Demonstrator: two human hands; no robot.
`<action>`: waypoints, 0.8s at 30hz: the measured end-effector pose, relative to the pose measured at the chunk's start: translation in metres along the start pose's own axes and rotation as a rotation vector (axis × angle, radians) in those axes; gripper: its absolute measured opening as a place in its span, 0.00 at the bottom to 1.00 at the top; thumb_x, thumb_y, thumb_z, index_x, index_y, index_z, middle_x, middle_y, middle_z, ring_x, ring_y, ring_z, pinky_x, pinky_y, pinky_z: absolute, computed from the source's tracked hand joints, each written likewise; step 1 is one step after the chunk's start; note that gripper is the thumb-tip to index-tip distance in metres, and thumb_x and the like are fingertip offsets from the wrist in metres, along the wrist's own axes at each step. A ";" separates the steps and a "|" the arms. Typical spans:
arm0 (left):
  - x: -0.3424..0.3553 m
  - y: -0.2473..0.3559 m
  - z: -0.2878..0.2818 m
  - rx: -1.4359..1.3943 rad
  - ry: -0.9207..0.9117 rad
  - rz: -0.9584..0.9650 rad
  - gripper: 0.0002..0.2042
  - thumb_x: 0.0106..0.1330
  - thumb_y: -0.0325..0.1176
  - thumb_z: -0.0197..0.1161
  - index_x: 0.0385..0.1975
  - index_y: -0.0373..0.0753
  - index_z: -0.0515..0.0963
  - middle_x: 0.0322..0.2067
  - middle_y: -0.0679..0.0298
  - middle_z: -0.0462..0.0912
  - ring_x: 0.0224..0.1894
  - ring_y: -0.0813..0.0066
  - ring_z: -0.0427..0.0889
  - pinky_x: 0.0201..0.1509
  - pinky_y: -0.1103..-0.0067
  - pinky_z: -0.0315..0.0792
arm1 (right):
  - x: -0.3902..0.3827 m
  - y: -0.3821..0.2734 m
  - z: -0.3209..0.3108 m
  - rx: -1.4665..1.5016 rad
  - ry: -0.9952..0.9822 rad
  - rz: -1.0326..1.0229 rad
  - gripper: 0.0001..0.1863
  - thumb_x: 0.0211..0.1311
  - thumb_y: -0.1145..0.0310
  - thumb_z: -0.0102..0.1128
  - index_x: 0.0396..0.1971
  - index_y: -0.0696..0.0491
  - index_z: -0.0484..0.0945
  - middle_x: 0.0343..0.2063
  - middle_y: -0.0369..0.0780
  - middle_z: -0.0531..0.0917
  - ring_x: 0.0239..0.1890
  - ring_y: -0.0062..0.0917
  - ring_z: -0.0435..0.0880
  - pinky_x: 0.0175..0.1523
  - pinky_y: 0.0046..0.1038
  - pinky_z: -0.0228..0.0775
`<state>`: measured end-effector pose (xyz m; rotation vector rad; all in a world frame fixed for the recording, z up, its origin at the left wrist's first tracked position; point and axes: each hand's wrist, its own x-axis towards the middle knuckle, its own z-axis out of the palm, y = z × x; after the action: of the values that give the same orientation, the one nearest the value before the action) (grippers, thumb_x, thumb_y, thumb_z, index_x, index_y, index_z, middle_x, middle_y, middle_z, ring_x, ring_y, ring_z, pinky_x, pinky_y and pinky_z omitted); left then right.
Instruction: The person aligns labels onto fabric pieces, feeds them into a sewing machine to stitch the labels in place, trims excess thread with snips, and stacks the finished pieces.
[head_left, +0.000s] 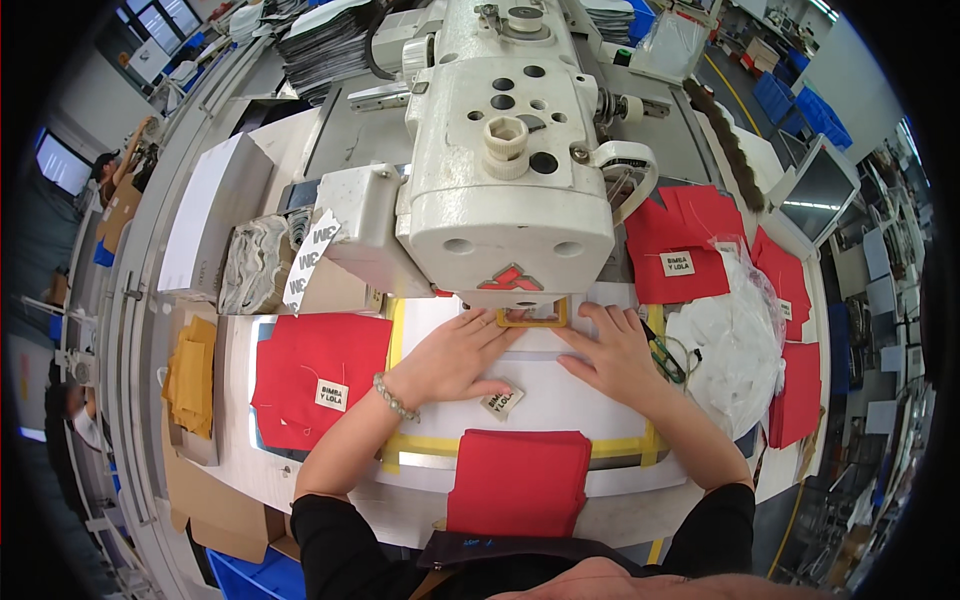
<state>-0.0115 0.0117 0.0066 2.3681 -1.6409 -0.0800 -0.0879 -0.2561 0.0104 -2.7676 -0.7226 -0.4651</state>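
Observation:
My left hand lies flat on the white work plate, fingers stretched toward the yellow clamp frame under the head of a white sewing machine. Its thumb is at the edge of a small loose cream label with dark lettering. On the other side of the frame, my right hand rests with its fingers spread. Both hands' fingertips are close to the frame; whether they touch it I cannot tell. A stack of red fabric pieces lies at the front edge, between my forearms.
Red pieces with labels lie at left and right. Thread snips sit beside my right wrist, near a white plastic bag. Yellow cloth pieces fill a box at far left. A tilted screen stands back right.

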 end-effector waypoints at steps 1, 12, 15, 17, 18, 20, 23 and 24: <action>0.000 0.000 0.000 -0.008 0.014 0.004 0.39 0.64 0.61 0.51 0.64 0.31 0.63 0.54 0.44 0.73 0.59 0.45 0.70 0.69 0.63 0.58 | 0.000 0.000 0.000 -0.009 -0.004 0.002 0.22 0.50 0.56 0.68 0.48 0.43 0.82 0.46 0.40 0.73 0.42 0.33 0.72 0.45 0.35 0.62; 0.002 0.001 0.002 -0.014 0.026 -0.019 0.39 0.65 0.62 0.50 0.63 0.31 0.64 0.57 0.45 0.71 0.61 0.48 0.69 0.69 0.65 0.58 | 0.002 0.001 0.003 -0.015 0.021 0.015 0.19 0.50 0.56 0.67 0.43 0.44 0.82 0.45 0.40 0.73 0.41 0.33 0.72 0.43 0.35 0.62; 0.002 0.002 0.002 -0.004 0.034 -0.027 0.39 0.65 0.62 0.50 0.63 0.31 0.64 0.57 0.46 0.71 0.61 0.48 0.70 0.69 0.65 0.59 | 0.003 0.001 0.002 -0.033 0.035 0.012 0.17 0.51 0.55 0.67 0.42 0.44 0.81 0.44 0.39 0.73 0.40 0.32 0.72 0.42 0.35 0.61; 0.003 0.002 0.002 0.007 0.054 -0.025 0.39 0.65 0.62 0.50 0.63 0.32 0.64 0.57 0.46 0.71 0.60 0.48 0.70 0.69 0.65 0.59 | 0.004 0.002 0.002 -0.034 0.036 0.016 0.17 0.52 0.56 0.67 0.41 0.44 0.81 0.44 0.39 0.73 0.40 0.32 0.72 0.42 0.35 0.61; 0.002 0.003 0.001 0.014 0.031 -0.037 0.39 0.65 0.62 0.50 0.63 0.31 0.64 0.58 0.46 0.71 0.60 0.47 0.70 0.69 0.65 0.59 | 0.004 0.002 0.002 -0.037 0.040 0.018 0.17 0.52 0.56 0.66 0.41 0.45 0.80 0.44 0.39 0.73 0.40 0.32 0.72 0.42 0.35 0.61; 0.002 0.005 0.000 0.024 0.008 -0.050 0.39 0.65 0.62 0.50 0.63 0.31 0.63 0.58 0.46 0.71 0.60 0.47 0.70 0.69 0.65 0.59 | 0.004 0.002 0.000 -0.041 0.045 0.018 0.17 0.52 0.56 0.66 0.41 0.45 0.80 0.44 0.39 0.73 0.40 0.32 0.72 0.42 0.35 0.61; 0.002 0.005 0.005 0.028 0.064 -0.036 0.39 0.65 0.62 0.49 0.63 0.31 0.64 0.58 0.46 0.71 0.60 0.47 0.70 0.70 0.65 0.58 | 0.003 0.002 0.003 -0.030 0.045 0.011 0.17 0.52 0.56 0.66 0.43 0.44 0.81 0.44 0.39 0.73 0.40 0.32 0.72 0.42 0.35 0.61; 0.003 0.007 0.005 0.024 0.051 -0.042 0.39 0.65 0.62 0.49 0.63 0.31 0.64 0.58 0.45 0.71 0.60 0.47 0.71 0.70 0.65 0.58 | 0.001 0.002 0.003 -0.031 0.048 0.006 0.18 0.52 0.56 0.66 0.43 0.44 0.81 0.44 0.39 0.73 0.40 0.32 0.72 0.42 0.35 0.62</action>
<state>-0.0176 0.0063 0.0041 2.4018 -1.5776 -0.0078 -0.0848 -0.2566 0.0081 -2.7763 -0.7017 -0.5436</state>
